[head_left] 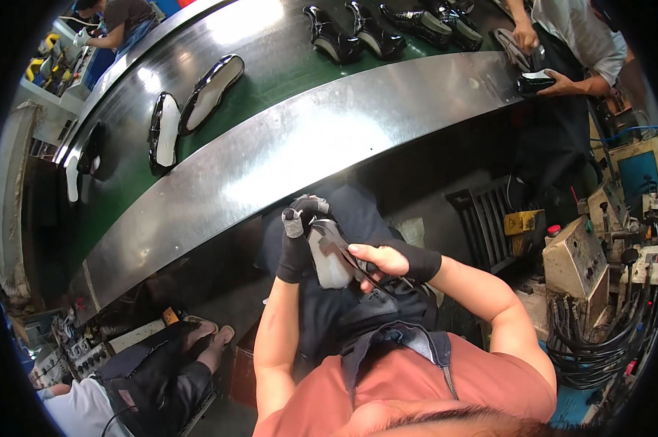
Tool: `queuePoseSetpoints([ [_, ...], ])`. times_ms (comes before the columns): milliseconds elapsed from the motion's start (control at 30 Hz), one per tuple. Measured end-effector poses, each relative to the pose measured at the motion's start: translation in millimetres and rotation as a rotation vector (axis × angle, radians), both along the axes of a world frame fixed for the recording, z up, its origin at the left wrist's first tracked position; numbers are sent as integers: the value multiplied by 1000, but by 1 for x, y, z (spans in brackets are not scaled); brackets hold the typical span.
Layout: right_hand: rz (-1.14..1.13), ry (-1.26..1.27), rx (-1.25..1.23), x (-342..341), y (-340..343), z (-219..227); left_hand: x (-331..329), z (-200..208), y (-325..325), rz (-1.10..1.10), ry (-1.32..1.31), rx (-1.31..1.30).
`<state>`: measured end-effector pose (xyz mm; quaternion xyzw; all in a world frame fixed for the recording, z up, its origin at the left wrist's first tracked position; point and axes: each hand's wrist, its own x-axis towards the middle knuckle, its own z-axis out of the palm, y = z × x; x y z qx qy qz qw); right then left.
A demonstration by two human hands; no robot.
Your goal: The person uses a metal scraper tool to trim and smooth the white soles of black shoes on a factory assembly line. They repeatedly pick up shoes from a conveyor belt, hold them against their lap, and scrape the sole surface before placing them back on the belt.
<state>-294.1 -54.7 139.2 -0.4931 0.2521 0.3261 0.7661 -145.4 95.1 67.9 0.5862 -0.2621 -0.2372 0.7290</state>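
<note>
In the middle, over my lap, a shoe [332, 266] is held with its pale grey sole facing up. My left hand [295, 237], in a dark glove with grey tape around its fingertips, closes around the shoe's far end and left side. On the other side my right hand [384, 261] is closed, with a black band around its wrist and bare thumb and fingers. It pinches a thin dark thing against the shoe's right edge; the fingers partly cover it, and I cannot make out its kind.
A metal-edged green conveyor [300, 135] curves ahead, carrying glossy black shoes [212, 93]. At the far right another person's hand [557, 84] holds a black shoe. A control box [575, 256] with cables stands at right. Another person [150, 379] sits at lower left.
</note>
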Motion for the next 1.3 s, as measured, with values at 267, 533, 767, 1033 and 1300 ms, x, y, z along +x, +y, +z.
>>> queuePoseSetpoints([
  [267, -199, -662, -776, -15, 66, -88, 10, -13, -4, 7, -49, 5],
  [533, 54, -204, 48, 1, 7, -26, -6, 4, -4, 68, 7, 68],
  [767, -94, -643, -737, -14, 42, -53, -12, -10, 0, 91, 43, 2],
  [1033, -24, -611, -564, -25, 45, -74, -18, 20, 15, 118, 222, -40],
  [1300, 81, -322, -130, -8, 0, -29, -24, 24, 0, 222, 350, -9],
])
